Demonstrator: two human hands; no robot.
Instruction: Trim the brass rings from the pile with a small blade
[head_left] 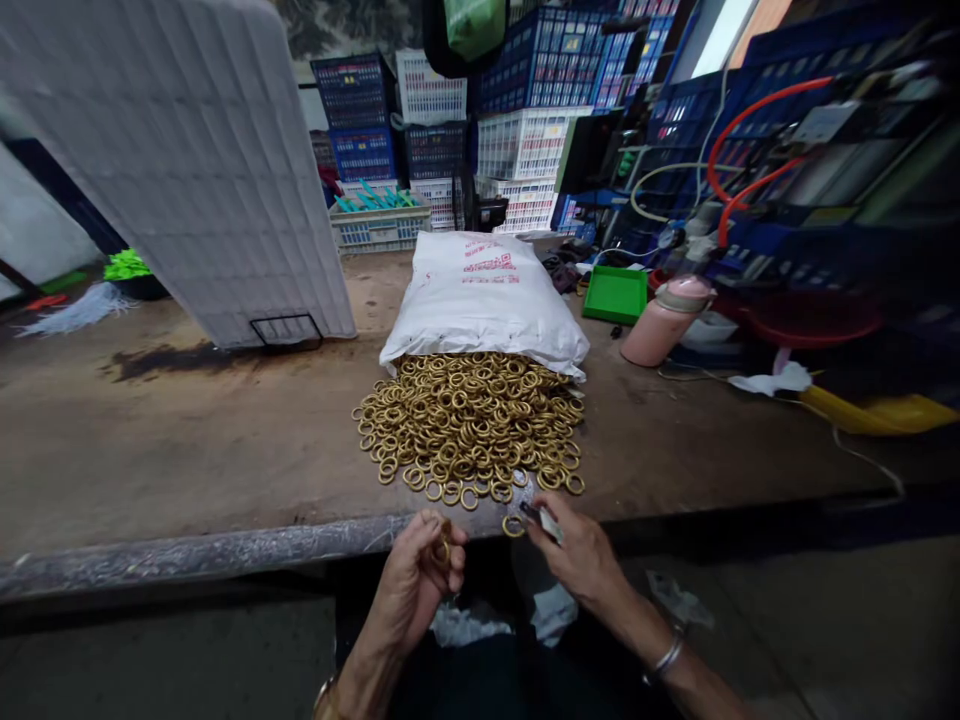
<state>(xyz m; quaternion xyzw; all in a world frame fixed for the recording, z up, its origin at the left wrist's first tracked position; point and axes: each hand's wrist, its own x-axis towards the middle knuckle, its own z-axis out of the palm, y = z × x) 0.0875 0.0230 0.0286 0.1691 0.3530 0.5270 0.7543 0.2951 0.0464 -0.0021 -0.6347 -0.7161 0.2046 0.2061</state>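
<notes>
My left hand point(424, 565), just off the table's front edge, has its fingers closed around a few gold rings point(442, 550). To its right, my right hand point(577, 550) grips a small tool point(551, 524) with a dark tip and a pale body; its exact kind is unclear. Close by the tip is a single gold ring point(514, 526), at the table edge; whether the tool touches it I cannot tell. Beyond both hands, a heap of gold rings point(472, 420) spills from the mouth of a white sack point(480, 290) with red print.
A grey padded panel point(195, 170) stands upright at left on the wooden table point(225, 440). Right of the sack are a green tray point(615, 293), a pink bottle point(664, 325) and a yellow scoop-like piece point(885, 412). Stacked crates point(435, 150) line the back.
</notes>
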